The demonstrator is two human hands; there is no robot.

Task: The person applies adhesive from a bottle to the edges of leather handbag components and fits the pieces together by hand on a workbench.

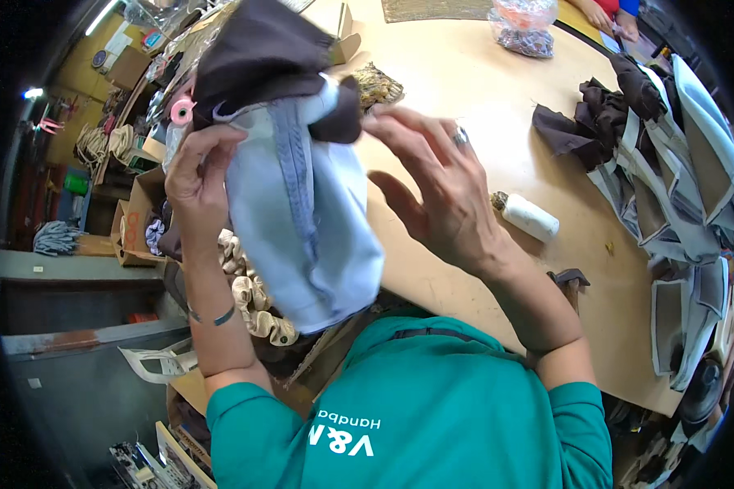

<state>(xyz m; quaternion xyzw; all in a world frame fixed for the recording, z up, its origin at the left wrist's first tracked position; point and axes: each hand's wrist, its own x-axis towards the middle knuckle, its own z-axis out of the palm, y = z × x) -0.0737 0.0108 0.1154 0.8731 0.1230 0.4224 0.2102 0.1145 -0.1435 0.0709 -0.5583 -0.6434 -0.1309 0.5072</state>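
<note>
An unfinished sewn fabric bag [326, 244] hangs in front of me above the table's near edge. Its lower body is pale blue-grey, with a darker blue stitched strip running down it. Dark brown lining [261, 53] bulges out of its top. My left hand [200, 171] pinches the bag's left edge, just below the lining, between thumb and fingers. On the other side, my right hand [440, 183] has its fingers stretched and its thumb apart. Its blurred fingertips are beside a dark flap of lining; whether they touch it I cannot tell.
On the table [465, 90] lie a white bottle [530, 218], a brownish-gold bundle [377, 85] and a filled clear plastic bag [523, 33]. Similar pale pieces with dark lining [669, 179] are heaped at right. Another person's hands [612, 20] show at far right. Cream ruffled fabric [261, 314] lies lower left.
</note>
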